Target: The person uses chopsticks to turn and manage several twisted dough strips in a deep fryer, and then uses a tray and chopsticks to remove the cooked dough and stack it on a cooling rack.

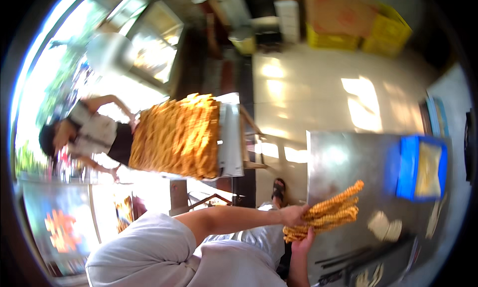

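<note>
A bundle of long, golden fried dough twists (328,212) is gripped between my two hands above the edge of a metal table. My left hand (295,215) reaches across from the left and closes around the near part of the bundle. Beneath it, my right hand (304,244) comes up from the bottom and holds the same twists from below. Their far ends point up and to the right over the metal tabletop (336,149). Pale pieces of dough (384,227) lie on the table to the right of the bundle.
A large pile of fried twists (177,137) rests on a metal tray (231,137) at left, with another person (97,130) behind it. A blue plastic tub (407,171) stands on the table. Yellow crates (332,41) sit on the floor. A dark tray (388,262) is at lower right.
</note>
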`<control>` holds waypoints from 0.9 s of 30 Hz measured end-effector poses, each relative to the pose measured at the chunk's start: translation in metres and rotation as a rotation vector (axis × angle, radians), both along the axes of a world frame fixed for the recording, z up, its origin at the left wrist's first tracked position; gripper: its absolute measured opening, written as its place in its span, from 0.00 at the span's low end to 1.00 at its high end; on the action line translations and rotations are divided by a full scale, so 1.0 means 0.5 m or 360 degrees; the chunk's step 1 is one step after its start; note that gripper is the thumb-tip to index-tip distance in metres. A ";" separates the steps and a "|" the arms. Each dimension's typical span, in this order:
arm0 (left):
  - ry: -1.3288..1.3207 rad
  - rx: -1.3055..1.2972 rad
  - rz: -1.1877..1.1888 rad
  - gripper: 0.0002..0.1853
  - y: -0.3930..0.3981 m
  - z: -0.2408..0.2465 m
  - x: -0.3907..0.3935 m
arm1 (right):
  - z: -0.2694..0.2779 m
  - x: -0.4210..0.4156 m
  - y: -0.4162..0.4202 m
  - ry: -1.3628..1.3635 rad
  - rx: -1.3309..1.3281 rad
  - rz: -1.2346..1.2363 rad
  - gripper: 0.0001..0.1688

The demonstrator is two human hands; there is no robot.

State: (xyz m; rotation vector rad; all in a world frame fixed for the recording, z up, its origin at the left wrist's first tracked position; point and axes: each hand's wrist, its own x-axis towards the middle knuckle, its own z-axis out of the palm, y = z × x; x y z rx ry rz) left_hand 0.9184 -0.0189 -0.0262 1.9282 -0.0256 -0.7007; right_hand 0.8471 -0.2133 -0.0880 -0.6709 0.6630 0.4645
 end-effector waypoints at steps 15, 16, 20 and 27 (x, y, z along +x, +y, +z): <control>-0.0592 -0.0001 0.2047 0.37 0.274 0.421 -0.906 | 0.410 -0.419 0.487 -0.0920 0.0219 0.1810 0.47; -0.0529 0.0051 0.2172 0.37 0.276 0.428 -0.977 | 0.428 -0.483 0.526 -0.0884 0.0267 0.1919 0.46; -0.0552 -0.0031 0.2717 0.37 0.287 0.400 -1.219 | 0.434 -0.700 0.646 -0.0800 0.0326 0.2420 0.43; -0.0597 -0.0758 0.3690 0.29 0.331 0.122 -1.418 | 0.340 -0.968 0.848 -0.0416 0.0202 0.3319 0.33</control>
